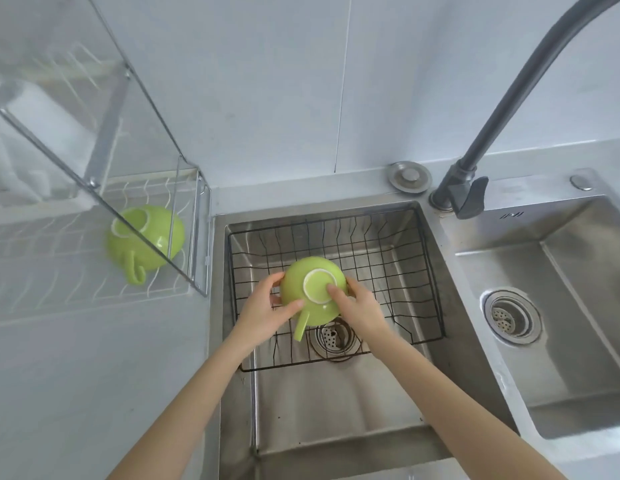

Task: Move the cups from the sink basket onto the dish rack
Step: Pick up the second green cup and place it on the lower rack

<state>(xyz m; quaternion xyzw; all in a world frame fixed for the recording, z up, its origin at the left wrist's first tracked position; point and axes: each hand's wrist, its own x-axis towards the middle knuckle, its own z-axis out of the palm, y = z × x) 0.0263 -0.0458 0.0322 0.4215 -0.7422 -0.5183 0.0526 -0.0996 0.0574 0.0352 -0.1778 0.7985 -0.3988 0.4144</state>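
A green cup [310, 271] is upside down over the black wire sink basket [398, 251], white foot ring up, handle pointing toward me. My left hand [267, 308] grips its left side, thumb near the handle. My right hand [359, 304] grips its right side, with the thumb on the foot ring. A second green cup [147, 242] lies upside down on the white wire dish rack [59, 258] at the left, its handle toward the front.
The basket sits in the left steel sink bowl [336, 403] over a drain [333, 337]. A second bowl [561, 306] lies to the right. A dark faucet [509, 98] arches above. The rack's metal frame [194, 230] stands between rack and sink.
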